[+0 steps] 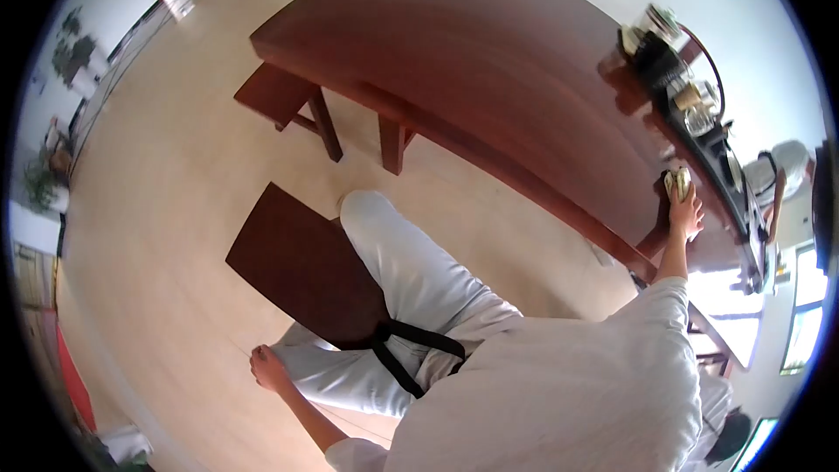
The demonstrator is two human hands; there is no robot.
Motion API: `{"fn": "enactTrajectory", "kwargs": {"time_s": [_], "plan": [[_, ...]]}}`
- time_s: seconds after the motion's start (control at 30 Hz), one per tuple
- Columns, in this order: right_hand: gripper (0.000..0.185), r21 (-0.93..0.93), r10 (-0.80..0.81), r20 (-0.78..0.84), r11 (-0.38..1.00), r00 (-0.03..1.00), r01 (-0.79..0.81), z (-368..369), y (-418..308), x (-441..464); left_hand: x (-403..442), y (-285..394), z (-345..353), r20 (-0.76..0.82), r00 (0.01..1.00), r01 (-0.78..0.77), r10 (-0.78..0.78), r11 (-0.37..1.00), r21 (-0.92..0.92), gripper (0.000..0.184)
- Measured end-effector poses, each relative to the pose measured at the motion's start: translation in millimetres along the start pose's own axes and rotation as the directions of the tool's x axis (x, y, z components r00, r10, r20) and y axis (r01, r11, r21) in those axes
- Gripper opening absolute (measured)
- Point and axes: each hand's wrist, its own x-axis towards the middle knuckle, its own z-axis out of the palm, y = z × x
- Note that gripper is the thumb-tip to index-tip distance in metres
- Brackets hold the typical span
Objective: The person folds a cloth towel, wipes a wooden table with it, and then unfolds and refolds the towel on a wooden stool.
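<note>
Head view: right hand (685,214) closes around small pale-yellow item (677,183) on glossy red-brown wooden table (454,52)

A person in a loose white shirt (551,393) and white trousers (428,271), with a black fabric belt (428,334) at the waist, sits astride a dark-brown wooden bench (306,267). The left hand (271,369) is lowered beside the nearer leg, its fingers bent inward; how tightly it is closed, and whether it has hold of anything, cannot be told.

Across the body, the right arm reaches out over the table. The right hand is partly closed, its fingers bent about the small pale-yellow item, which shows dark marks along one side and rests near the table's right end. Exactly what it is cannot be made out.

Just beyond lies a long black tray (704,156) along the table's far edge, holding clear glass jars (699,120) and a thin curved dark handle (718,79). A red-brown wooden stool (278,94) stands partly beneath the table's left end, on a beige floor (166,210). Farther off, leafy green plants (72,51) in white pots line the left wall, and a bright window (806,315) shows at far right.
</note>
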Motion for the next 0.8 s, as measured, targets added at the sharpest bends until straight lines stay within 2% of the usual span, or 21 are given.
{"fn": "enactTrajectory", "kwargs": {"time_s": [0.1, 0.23, 0.3, 0.37, 0.5, 0.63, 0.7, 0.8], "plan": [[0.077, 0.051, 0.122, 0.016, 0.991, 0.992, -0.122, -10.3, -15.4, -7.0, 2.1, -0.9, 0.2, 0.01, 1.0, -0.008, 0.009, 0.999, -0.038, 0.044], [0.075, 0.117, 0.164, -0.008, 0.98, 0.986, -0.162, -1.4, -33.1, -2.5, 8.5, 12.9, -1.0, 0.004, 0.996, -0.087, 0.087, 0.995, -0.039, 0.044], [0.075, 0.138, 0.194, 0.021, 0.971, 0.981, -0.195, -8.3, -41.7, -2.7, 10.8, 25.7, -3.0, 0.009, 0.999, -0.041, 0.041, 0.998, 0.05, 0.044], [0.075, 0.182, 0.164, 0.008, 0.97, 0.986, -0.162, -10.9, -51.2, -2.4, 14.9, 37.2, -3.4, 0.014, 0.999, -0.037, 0.036, 0.995, 0.088, 0.044], [0.073, 0.215, 0.022, -0.023, 0.976, 0.999, -0.017, -25.4, -108.0, -7.0, 16.3, 48.7, -2.8, 0.001, 0.999, -0.047, 0.047, 0.991, 0.122, 0.043], [0.073, 0.276, -0.195, -0.05, 0.94, 0.98, 0.201, -50.2, -217.3, -18.8, 15.1, 48.9, -5.5, -0.017, 0.997, -0.073, 0.075, 0.991, 0.113, 0.042], [0.073, 0.324, -0.335, -0.104, 0.879, 0.937, 0.35, -76.1, -289.5, -41.0, 16.9, 45.9, -2.8, -0.022, 0.997, -0.068, 0.07, 0.992, 0.109, 0.041], [0.074, 0.345, -0.545, -0.186, 0.742, 0.817, 0.574, -123.6, -410.7, -95.0, 14.8, 46.7, -4.9, -0.028, 0.997, -0.063, 0.067, 0.991, 0.121, 0.041]]}}
